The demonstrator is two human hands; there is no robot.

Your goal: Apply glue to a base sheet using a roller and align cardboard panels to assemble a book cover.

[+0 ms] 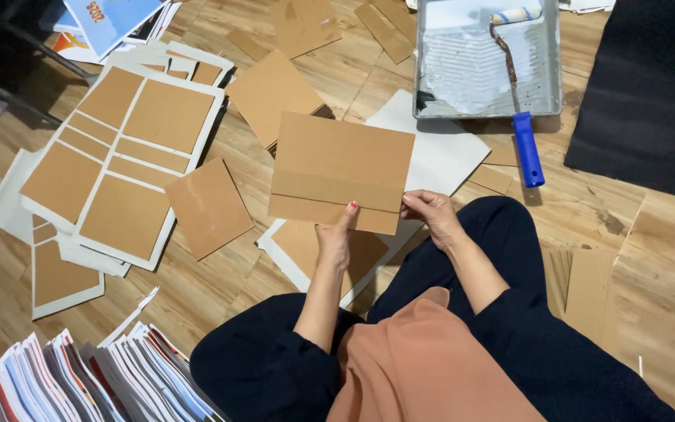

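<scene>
I hold a stack of brown cardboard panels point(337, 168) upright above my lap. My left hand point(335, 238) grips their lower edge, thumb on the front face. At the lower right corner, my right hand point(430, 212) pinches the same stack. Under the panels lies a white sheet with a brown board glued on it point(294, 250). A larger white sheet point(439, 152) lies behind.
A grey paint tray point(548, 78) with a blue-handled roller point(526, 148) sits at the top right. White sheets carrying several brown boards point(123, 156) lie to the left. Loose brown boards point(208, 205) scatter the wooden floor. Fanned printed covers point(80, 379) fill the bottom left; black cloth point(650, 101) lies right.
</scene>
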